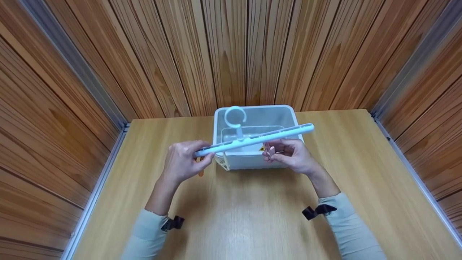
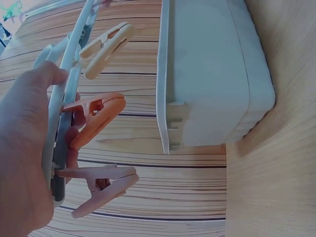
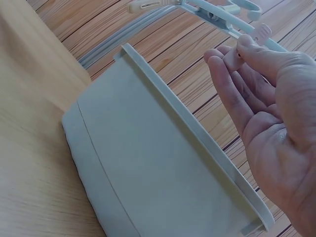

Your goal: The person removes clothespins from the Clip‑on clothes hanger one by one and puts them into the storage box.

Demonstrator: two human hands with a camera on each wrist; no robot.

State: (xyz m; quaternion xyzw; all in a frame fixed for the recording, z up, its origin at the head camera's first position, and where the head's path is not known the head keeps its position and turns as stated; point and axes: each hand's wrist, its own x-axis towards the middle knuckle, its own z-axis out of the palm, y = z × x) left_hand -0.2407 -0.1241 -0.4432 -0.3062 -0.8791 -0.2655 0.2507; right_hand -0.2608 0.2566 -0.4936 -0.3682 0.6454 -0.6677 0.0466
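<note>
A light-blue clip hanger (image 1: 260, 138) is held up at a slant, its round hook (image 1: 235, 126) at the top. My left hand (image 1: 180, 159) grips its lower left end, thumb and fingers around the bar. From that end hang a pink clothespin (image 2: 101, 190), an orange clothespin (image 2: 106, 113) and a cream clothespin (image 2: 109, 52). My right hand (image 1: 294, 157) pinches a pale pink clothespin (image 3: 233, 60) between thumb and fingers, just under the bar's right half. Whether this clothespin is attached to the bar cannot be told.
Behind and below the hanger, a whitish plastic bin (image 1: 252, 161) stands on the wooden table (image 1: 238, 209), near the plank back wall (image 1: 231, 54). A small yellow mark (image 1: 261, 148) shows at the bin, partly hidden by the right hand. Plank walls rise on both sides.
</note>
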